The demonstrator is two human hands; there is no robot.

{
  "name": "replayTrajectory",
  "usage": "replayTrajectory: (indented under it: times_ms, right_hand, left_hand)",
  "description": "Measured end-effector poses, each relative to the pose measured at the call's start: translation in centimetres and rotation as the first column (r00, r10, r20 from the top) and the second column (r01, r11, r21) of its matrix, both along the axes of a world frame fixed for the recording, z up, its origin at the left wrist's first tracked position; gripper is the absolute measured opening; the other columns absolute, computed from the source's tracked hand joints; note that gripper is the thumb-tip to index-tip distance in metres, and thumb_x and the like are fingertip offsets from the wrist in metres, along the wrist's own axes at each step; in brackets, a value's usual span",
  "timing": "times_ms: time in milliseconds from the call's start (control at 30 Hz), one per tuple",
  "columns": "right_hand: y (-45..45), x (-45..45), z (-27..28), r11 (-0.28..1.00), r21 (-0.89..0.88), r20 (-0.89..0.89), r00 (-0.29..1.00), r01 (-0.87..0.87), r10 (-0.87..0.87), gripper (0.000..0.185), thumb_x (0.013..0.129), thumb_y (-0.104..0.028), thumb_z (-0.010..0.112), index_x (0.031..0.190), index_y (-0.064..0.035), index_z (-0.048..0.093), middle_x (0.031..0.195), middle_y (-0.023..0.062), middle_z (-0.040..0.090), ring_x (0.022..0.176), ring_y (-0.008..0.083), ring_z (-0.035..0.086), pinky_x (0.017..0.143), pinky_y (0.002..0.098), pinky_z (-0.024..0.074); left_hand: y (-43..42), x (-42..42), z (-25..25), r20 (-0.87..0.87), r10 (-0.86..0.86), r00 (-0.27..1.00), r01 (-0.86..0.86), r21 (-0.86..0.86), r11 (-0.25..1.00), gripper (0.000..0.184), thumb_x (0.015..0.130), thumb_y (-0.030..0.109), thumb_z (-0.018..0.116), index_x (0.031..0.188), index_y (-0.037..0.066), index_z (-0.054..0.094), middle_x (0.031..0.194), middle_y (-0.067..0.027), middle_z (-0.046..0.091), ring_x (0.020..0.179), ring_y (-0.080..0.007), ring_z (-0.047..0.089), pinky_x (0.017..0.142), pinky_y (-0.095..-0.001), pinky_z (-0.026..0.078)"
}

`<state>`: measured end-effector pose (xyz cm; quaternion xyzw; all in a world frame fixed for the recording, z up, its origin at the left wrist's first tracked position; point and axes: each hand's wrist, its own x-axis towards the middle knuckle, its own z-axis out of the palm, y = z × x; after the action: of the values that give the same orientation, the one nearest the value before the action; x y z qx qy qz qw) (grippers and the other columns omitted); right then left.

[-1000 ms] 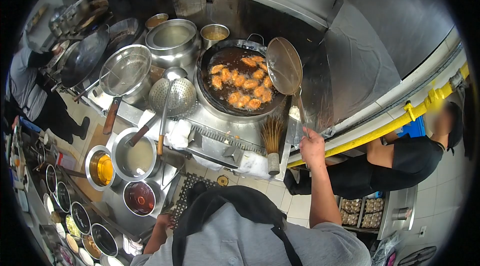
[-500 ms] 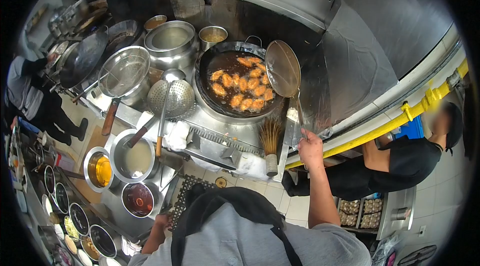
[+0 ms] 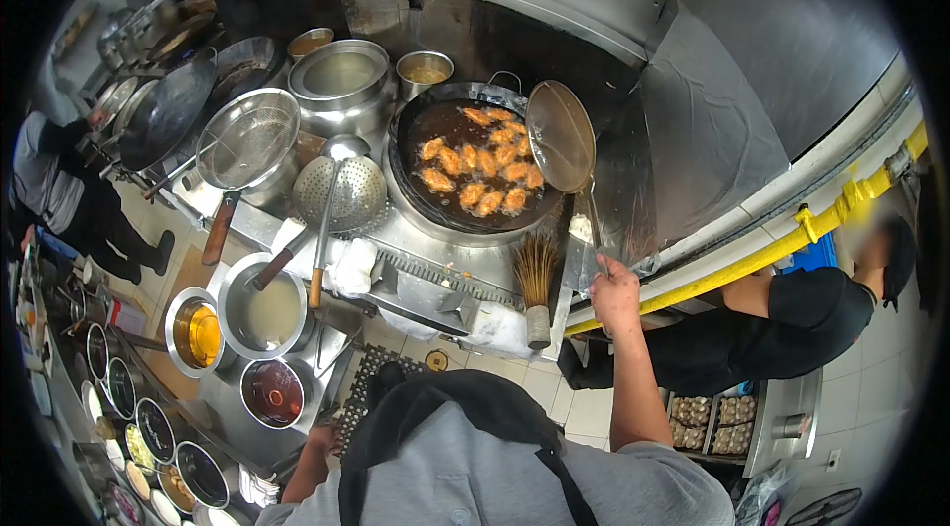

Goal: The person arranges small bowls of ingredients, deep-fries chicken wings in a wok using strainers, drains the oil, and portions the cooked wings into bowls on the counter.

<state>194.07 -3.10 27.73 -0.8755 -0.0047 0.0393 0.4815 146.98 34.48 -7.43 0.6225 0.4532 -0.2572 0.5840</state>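
My right hand point(image 3: 616, 298) is closed around the handle of a round wire-mesh strainer point(image 3: 561, 137). The strainer's mesh head is tilted up at the right rim of a wok point(image 3: 416, 199) of dark oil. Several browned fried pieces point(image 3: 485, 163) float in the oil, with small bubbles around them. Low in the view, my left hand point(image 3: 322, 442) is down by the edge of the side counter, near a pot of red sauce point(image 3: 274, 393); its fingers are too small and shaded to make out.
Left of the wok lie a perforated skimmer point(image 3: 339, 195), a ladle point(image 3: 344, 148) and a sieve point(image 3: 247, 138) over a pot. A bamboo brush point(image 3: 535, 298) stands at the stove's front edge. One person point(image 3: 782, 313) is at the right, another point(image 3: 74, 190) at far left.
The fried pieces have shifted slightly in the oil. The person on the right has moved a little. Both my hands and the strainer stay nearly where they were.
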Motion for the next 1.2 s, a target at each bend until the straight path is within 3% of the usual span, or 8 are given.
replayTrajectory:
  times_ms: [367, 433, 567, 633, 1067, 1200]
  right_hand:
    - [0.3, 0.4, 0.5, 1.0, 0.007, 0.011, 1.0, 0.026, -0.026, 0.038, 0.083, 0.001, 0.048, 0.12, 0.004, 0.058, 0.063, 0.0061, 0.058, 0.049, 0.011, 0.048, 0.047, 0.0274, 0.0393]
    - [0.2, 0.7, 0.3, 1.0, 0.006, -0.001, 1.0, 0.0, 0.0, 0.04, 0.089, -0.001, 0.048, 0.128, 0.0036, 0.051, 0.062, 0.0022, 0.053, 0.038, 0.0094, 0.041, 0.033, 0.0267, 0.0333]
    - [0.0, 0.8, -0.2, 1.0, 0.007, 0.011, 1.0, -0.011, 0.011, 0.039, 0.089, -0.001, 0.048, 0.128, 0.0035, 0.051, 0.061, 0.0018, 0.052, 0.038, 0.0093, 0.041, 0.033, 0.0267, 0.0333]
    - [0.0, 0.6, -0.1, 0.999, -0.046, 0.045, 0.999, 0.018, -0.016, 0.038, 0.082, 0.001, 0.049, 0.119, 0.0053, 0.058, 0.062, 0.0065, 0.058, 0.049, 0.0122, 0.05, 0.048, 0.0285, 0.0406]
    - [0.6, -0.2, -3.0, 0.996, -0.052, 0.03, 0.997, -0.069, 0.071, 0.038, 0.081, 0.001, 0.05, 0.118, 0.0036, 0.059, 0.062, 0.0096, 0.059, 0.052, 0.0148, 0.053, 0.052, 0.0299, 0.0433]
    - [1.6, -0.7, -3.0, 0.995, -0.037, 0.006, 0.996, -0.092, 0.092, 0.04, 0.082, 0.001, 0.05, 0.121, 0.0027, 0.057, 0.061, 0.0063, 0.057, 0.047, 0.0119, 0.049, 0.045, 0.028, 0.0398]
  left_hand:
    - [0.1, 0.0, 0.1, 0.001, -0.006, 1.0, 0.006, 0.001, 1.0, 0.013, 0.09, 0.02, 0.052, 0.092, 0.009, 0.059, 0.07, -0.0037, 0.056, 0.054, -0.0196, 0.054, 0.048, -0.0342, 0.044]
    - [0.2, 0.0, 0.2, 0.002, -0.005, 1.0, 0.005, 0.001, 1.0, 0.013, 0.09, 0.019, 0.052, 0.092, 0.009, 0.059, 0.07, -0.0037, 0.056, 0.054, -0.0196, 0.054, 0.048, -0.0342, 0.044]
    - [0.3, 0.1, 0.2, 0.0, -0.01, 1.0, 0.01, 0.002, 1.0, 0.013, 0.09, 0.019, 0.052, 0.093, 0.009, 0.059, 0.07, -0.0036, 0.056, 0.054, -0.0196, 0.054, 0.048, -0.0341, 0.044]
    - [0.4, 0.1, 0.3, -0.002, -0.007, 1.0, 0.007, 0.002, 1.0, 0.013, 0.09, 0.019, 0.051, 0.093, 0.009, 0.059, 0.07, -0.0036, 0.056, 0.054, -0.0196, 0.053, 0.048, -0.0341, 0.044]
    - [0.5, 0.4, 0.4, -0.005, -0.023, 1.0, 0.023, 0.004, 1.0, 0.014, 0.091, 0.019, 0.051, 0.093, 0.008, 0.059, 0.07, -0.0035, 0.055, 0.053, -0.0196, 0.053, 0.046, -0.0338, 0.043]
    - [0.5, 0.7, 0.3, 0.002, -0.034, 0.999, 0.034, 0.004, 0.999, 0.014, 0.091, 0.019, 0.05, 0.093, 0.008, 0.059, 0.07, -0.0034, 0.055, 0.053, -0.0196, 0.052, 0.046, -0.0338, 0.043]
